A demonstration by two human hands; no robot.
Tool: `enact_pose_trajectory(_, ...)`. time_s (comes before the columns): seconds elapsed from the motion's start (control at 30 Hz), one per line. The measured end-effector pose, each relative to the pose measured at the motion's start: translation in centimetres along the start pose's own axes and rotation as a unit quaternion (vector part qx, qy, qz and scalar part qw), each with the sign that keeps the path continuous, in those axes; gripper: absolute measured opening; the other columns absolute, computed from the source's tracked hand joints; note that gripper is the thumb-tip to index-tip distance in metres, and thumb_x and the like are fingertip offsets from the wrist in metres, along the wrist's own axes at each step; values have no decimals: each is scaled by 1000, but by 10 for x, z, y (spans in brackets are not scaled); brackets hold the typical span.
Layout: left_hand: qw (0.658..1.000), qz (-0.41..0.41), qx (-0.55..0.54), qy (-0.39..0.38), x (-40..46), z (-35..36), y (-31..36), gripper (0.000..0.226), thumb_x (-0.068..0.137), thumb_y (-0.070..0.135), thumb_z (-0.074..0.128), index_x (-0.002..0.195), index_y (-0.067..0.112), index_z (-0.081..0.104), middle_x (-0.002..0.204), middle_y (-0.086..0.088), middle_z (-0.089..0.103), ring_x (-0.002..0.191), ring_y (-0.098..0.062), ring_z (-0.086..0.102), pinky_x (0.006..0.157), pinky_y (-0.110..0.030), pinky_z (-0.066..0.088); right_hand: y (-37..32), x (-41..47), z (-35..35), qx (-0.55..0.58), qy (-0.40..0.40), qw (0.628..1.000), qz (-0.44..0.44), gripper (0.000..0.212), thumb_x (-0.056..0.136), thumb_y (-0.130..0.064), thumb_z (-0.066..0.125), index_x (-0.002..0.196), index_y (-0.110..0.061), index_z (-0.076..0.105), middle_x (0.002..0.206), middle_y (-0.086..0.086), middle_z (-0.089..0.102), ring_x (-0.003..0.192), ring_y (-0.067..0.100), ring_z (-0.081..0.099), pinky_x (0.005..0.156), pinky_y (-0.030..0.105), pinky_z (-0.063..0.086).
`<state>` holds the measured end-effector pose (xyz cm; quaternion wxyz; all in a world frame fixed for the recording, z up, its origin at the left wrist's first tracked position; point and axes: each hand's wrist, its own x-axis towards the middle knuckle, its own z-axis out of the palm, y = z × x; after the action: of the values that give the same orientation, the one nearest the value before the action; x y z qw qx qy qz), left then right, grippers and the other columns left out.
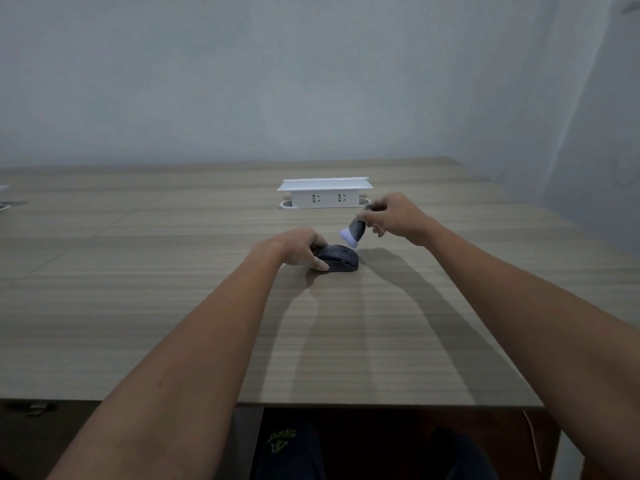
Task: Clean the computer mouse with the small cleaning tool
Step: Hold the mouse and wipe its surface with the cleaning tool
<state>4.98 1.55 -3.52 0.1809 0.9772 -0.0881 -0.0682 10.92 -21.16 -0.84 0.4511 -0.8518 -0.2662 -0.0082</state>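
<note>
The computer mouse (337, 258) was black with a dull sheen. The small cleaning brush (354, 232) had a dark grey handle and pale, whitish-lilac bristles. The desk (173, 289) carried a light brown wood grain in fine horizontal streaks. The pop-up socket box (325, 192) was white with dark slots. The wall (277, 81) was a plain pale grey-blue. Green lettering marked the dark shorts (284, 441).

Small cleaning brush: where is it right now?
In the head view, the small dark brush with pale bristles is in the right hand, just above the black computer mouse.
</note>
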Motion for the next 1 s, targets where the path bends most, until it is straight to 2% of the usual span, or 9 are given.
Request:
enact_pose_trajectory(0.07, 1000, 0, 6, 3, 0, 0, 1, 40, 80, 36, 76, 116, 19, 71, 102, -2, 74, 97, -25, 66, 94, -44, 51, -1, -1, 2, 37, -26, 999, -7, 17, 92, -13, 67, 77, -5, 69, 63, 3, 59, 50, 10, 54, 49, 20, 49)
enact_pose_trajectory(0.23, 1000, -6, 7, 9, -1, 1, 4, 41, 81, 35, 76, 117, 17, 71, 103, -3, 74, 96, -24, 66, 89, -39, 51, 2, 2, -2, -122, -35, 992, 14, 14, 90, -11, 65, 83, 0, 72, 68, 7, 65, 52, 12, 59, 48, 21, 48)
enact_pose_trajectory(0.37, 1000, -9, 9, 14, -2, 1, 5, 36, 81, 36, 76, 110, 15, 72, 96, -4, 73, 88, -24, 64, 79, -35, 47, -2, -1, 1, 10, -29, 1000, -1, 16, 93, -13, 67, 80, -4, 68, 62, 2, 60, 45, 7, 54, 49, 20, 48)
enact_pose_trajectory(0.53, 1000, -9, 6, 17, -2, 2, 5, 37, 80, 38, 76, 110, 17, 73, 97, -5, 74, 93, -26, 66, 86, -41, 50, 1, 0, -2, -76, -20, 997, 24, 14, 90, -8, 64, 82, 2, 70, 68, 9, 63, 51, 13, 56, 48, 23, 48)
enact_pose_trajectory(0.67, 1000, -10, 12, 21, -2, 2, 7, 33, 80, 38, 76, 104, 16, 74, 88, -5, 72, 83, -25, 62, 74, -36, 46, -2, -2, -2, 22, -30, 999, 13, 20, 92, -12, 67, 74, -6, 66, 61, 2, 59, 45, 8, 53, 47, 19, 47)
enact_pose_trajectory(0.8, 999, -12, 10, 29, -2, 3, 8, 37, 80, 38, 77, 108, 14, 74, 93, -6, 74, 85, -24, 62, 74, -33, 45, 4, -2, -5, -77, -37, 996, 37, 13, 89, -8, 64, 85, 3, 70, 64, 6, 62, 52, 15, 57, 46, 21, 47)
enact_pose_trajectory(0.87, 999, -12, 8, 31, -2, 3, 9, 36, 80, 38, 77, 107, 15, 75, 91, -6, 74, 82, -23, 61, 72, -32, 44, 4, -2, -7, -35, -20, 999, 29, 12, 90, -9, 65, 84, 0, 68, 64, 5, 61, 52, 15, 56, 48, 21, 48)
enact_pose_trajectory(0.93, 999, -15, 13, 33, -2, 2, 9, 33, 80, 38, 77, 102, 14, 75, 80, -2, 69, 74, -20, 57, 65, -30, 39, 0, -4, -6, 47, -35, 998, 18, 12, 92, -11, 67, 84, -3, 67, 63, 4, 59, 52, 13, 54, 50, 22, 49)
enact_pose_trajectory(1.0, 999, -18, 18, 34, -3, 2, 11, 32, 80, 38, 77, 100, 14, 75, 74, 1, 64, 71, -18, 54, 60, -29, 37, 2, -4, -2, 28, -65, 997, 24, 14, 93, -11, 66, 91, 2, 68, 65, 6, 61, 52, 13, 55, 49, 22, 49)
